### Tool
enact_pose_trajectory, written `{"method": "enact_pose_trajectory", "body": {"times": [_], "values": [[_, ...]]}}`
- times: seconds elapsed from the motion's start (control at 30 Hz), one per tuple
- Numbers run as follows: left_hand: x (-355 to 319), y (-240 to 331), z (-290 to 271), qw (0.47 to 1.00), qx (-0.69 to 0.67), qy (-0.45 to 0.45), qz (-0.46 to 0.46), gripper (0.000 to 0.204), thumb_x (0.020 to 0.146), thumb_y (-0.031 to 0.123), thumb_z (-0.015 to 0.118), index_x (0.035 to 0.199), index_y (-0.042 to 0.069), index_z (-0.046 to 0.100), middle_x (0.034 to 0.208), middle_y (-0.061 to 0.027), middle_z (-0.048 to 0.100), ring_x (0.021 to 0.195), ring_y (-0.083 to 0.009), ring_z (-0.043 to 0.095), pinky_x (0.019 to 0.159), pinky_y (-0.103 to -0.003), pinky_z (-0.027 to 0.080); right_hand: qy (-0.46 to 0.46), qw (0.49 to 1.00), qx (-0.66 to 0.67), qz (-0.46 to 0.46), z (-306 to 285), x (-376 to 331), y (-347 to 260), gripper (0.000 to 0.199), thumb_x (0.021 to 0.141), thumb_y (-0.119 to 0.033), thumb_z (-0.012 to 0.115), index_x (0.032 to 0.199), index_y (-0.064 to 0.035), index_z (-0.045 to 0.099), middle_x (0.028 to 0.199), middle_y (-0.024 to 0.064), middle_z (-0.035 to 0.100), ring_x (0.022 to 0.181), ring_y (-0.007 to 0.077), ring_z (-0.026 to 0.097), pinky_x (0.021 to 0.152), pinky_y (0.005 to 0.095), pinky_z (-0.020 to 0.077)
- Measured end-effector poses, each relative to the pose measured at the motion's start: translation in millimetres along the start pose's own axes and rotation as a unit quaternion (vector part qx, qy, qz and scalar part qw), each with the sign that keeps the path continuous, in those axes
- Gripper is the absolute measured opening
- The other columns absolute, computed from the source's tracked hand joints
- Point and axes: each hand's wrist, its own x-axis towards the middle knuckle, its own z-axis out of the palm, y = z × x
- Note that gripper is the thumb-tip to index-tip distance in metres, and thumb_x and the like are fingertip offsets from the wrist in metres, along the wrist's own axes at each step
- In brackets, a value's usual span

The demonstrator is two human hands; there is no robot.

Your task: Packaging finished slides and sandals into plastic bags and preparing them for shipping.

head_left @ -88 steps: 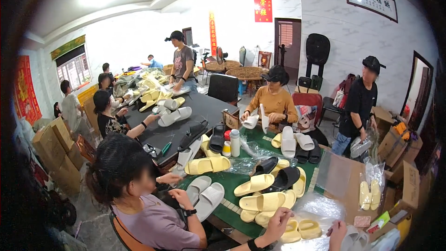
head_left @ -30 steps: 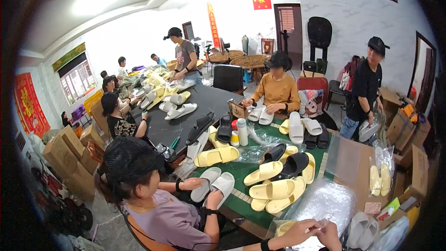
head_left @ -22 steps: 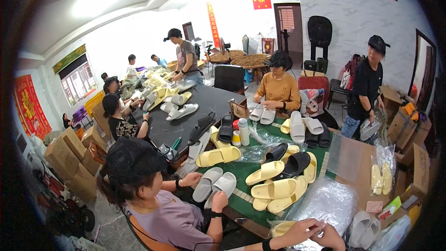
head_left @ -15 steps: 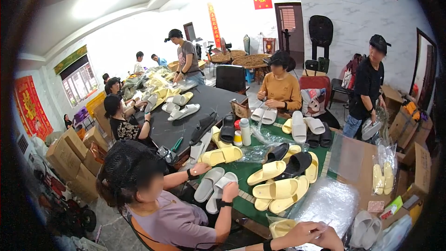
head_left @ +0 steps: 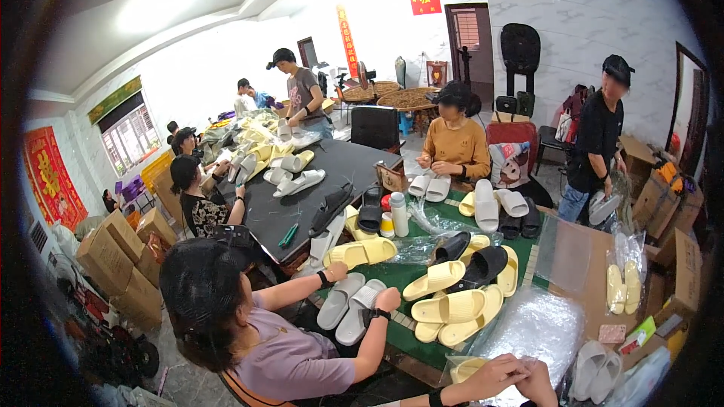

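The hands (head_left: 516, 374), at the 6 o'clock edge, have closed together on a yellow slipper (head_left: 466, 367) in clear wrap; 2.9 s ago only the left forearm and fingertips showed there. The co-worker in purple (head_left: 302, 362) at 7 o'clock now grips the grey slippers (head_left: 349, 307) at both ends. The view has tilted slightly upward.

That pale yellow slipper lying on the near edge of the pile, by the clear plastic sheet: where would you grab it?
Take the yellow slipper by its wide strap, coming from the right over the plastic sheet. It lies sole down and the arched strap stands clear of the footbed, leaving room for fingers. Other slippers crowd its far side. Both hands are together just below, at a slipper in plastic.
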Motion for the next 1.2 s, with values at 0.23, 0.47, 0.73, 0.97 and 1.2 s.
{"method": "enact_pose_trajectory", "body": {"times": [0.23, 0.47, 0.73, 0.97, 1.2], "values": [[2.3, -4.5, 2.2, 1.0, 0.004, 0.003, 0.017, 0.014, 0.084, 0.012, 0.056, 0.093, 0.002, 0.06, 0.083, -0.0099, 0.056, 0.083, -0.0246, 0.053, 0.074, -0.031, 0.044, -0.031, 0.997, 0.043, 0.061, 4.0, -7.1, 20.1, 0.022, 0.076, -0.014, 0.059, 0.096, -0.0068, 0.059, 0.09, 0.0162, 0.06, 0.082, 0.0303, 0.058, 0.069, 0.0382, 0.0452], [4.8, -1.0, 1.5, 1.0, -0.006, 0.005, 0.009, 0.013, 0.084, 0.011, 0.056, 0.092, 0.002, 0.059, 0.082, -0.0102, 0.056, 0.08, -0.025, 0.054, 0.071, -0.031, 0.044, 0.013, 0.999, -0.034, 0.001, 0.2, 2.5, 13.5, 0.007, 0.068, -0.008, 0.058, 0.073, -0.0053, 0.062, 0.069, 0.015, 0.06, 0.066, 0.0326, 0.059, 0.057, 0.0363, 0.0455], [3.4, 0.3, -2.4, 1.0, -0.003, -0.019, -0.023, 0.013, 0.085, 0.012, 0.055, 0.094, 0.003, 0.059, 0.082, -0.0101, 0.055, 0.079, -0.0244, 0.055, 0.07, -0.03, 0.044, 0.036, 0.996, 0.048, 0.059, 2.3, -1.0, 2.6, 0.006, 0.068, -0.007, 0.058, 0.072, -0.0038, 0.062, 0.068, 0.0155, 0.06, 0.065, 0.0313, 0.06, 0.057, 0.0344, 0.0455], [0.7, 2.3, -2.1, 0.999, -0.01, -0.023, -0.028, 0.014, 0.085, 0.012, 0.054, 0.095, 0.003, 0.059, 0.084, -0.0099, 0.055, 0.083, -0.025, 0.054, 0.073, -0.031, 0.043, 0.026, 0.999, 0.016, 0.029, 2.4, -2.6, 5.6, 0.008, 0.069, -0.009, 0.059, 0.074, -0.0041, 0.063, 0.069, 0.0154, 0.06, 0.066, 0.0319, 0.06, 0.057, 0.0345, 0.0457], [-0.4, 1.0, 1.4, 0.999, -0.011, -0.029, -0.036, 0.015, 0.085, 0.013, 0.054, 0.095, 0.003, 0.059, 0.085, -0.0105, 0.056, 0.084, -0.0256, 0.054, 0.075, -0.032, 0.043, 0.026, 0.998, 0.036, 0.034, 0.6, -5.6, 3.2, 0.01, 0.067, -0.01, 0.061, 0.075, -0.0037, 0.063, 0.07, 0.0157, 0.06, 0.068, 0.0321, 0.06, 0.059, 0.0353, 0.0461]]}}
